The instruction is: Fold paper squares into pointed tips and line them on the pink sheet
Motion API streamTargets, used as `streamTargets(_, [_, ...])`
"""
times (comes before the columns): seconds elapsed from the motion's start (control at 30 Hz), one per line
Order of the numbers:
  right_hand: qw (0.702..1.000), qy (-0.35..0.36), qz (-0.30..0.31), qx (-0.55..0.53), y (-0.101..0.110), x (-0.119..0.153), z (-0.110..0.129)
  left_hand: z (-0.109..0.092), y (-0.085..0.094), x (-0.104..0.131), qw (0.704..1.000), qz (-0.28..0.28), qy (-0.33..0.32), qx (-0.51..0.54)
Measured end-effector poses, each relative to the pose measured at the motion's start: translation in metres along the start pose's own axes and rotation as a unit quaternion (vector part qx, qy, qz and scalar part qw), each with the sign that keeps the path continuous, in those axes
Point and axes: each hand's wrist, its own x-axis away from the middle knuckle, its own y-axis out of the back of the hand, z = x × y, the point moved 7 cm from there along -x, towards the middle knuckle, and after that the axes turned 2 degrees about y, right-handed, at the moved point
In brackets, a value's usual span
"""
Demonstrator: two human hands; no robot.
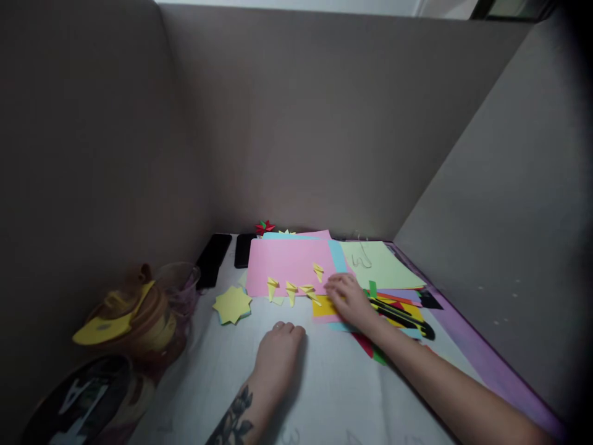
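My left hand [279, 352] rests on the white table surface, knuckles up, its fingers curled under and their tips hidden. To the right, my right hand [348, 298] reaches over the lower right edge of a pink sheet [287, 256], fingers bent; whether anything lies under them cannot be seen. Several small folded yellow paper pieces [291, 292] lie along the pink sheet's lower part, and one [318, 272] sits higher, just left of my right hand. A yellow star-shaped paper [232, 305] lies to the left.
Colored paper scraps [393, 303] and a black and yellow cutter [401, 314] lie by my right wrist. Pale green paper [377, 262] is behind. Two black phones [217, 253], a clear cup [178, 278], a brown pot [134, 315] and a dark round lid [78, 402] stand left. Grey walls surround the table.
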Motion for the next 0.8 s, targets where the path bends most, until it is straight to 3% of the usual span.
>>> streamTargets(0.1, [0.984,0.144,0.081,-0.067,-0.015,0.042,0.052,-0.003,-0.001,-0.001,1.000,0.013,-0.005,-0.003])
streamTargets(0.2, [0.975,0.180,0.095,-0.089,-0.019,0.059,0.070,-0.004,-0.003,-0.002,1.000,0.015,-0.005,-0.002])
streamTargets(0.3, [0.990,0.107,0.038,-0.080,-0.011,0.035,0.051,-0.003,-0.005,-0.003,1.000,0.008,-0.005,0.012])
streamTargets(0.37, [0.996,0.078,0.046,-0.012,-0.015,0.010,0.036,-0.002,-0.006,-0.003,1.000,-0.002,-0.006,0.024])
streamTargets(0.43, [0.990,0.084,0.098,0.055,-0.028,-0.011,0.027,0.000,-0.006,-0.003,0.999,-0.012,-0.006,0.033])
streamTargets(0.57, [0.981,0.120,0.143,0.062,-0.046,-0.028,0.022,0.001,-0.004,-0.003,0.999,-0.018,-0.002,0.044])
streamTargets(0.67, [0.981,0.110,0.138,0.079,-0.043,-0.035,0.016,-0.001,-0.004,-0.003,0.999,-0.009,-0.007,0.036])
streamTargets(0.8, [0.985,0.056,0.105,0.122,-0.036,-0.064,0.007,-0.005,-0.006,-0.001,1.000,0.008,-0.024,0.003])
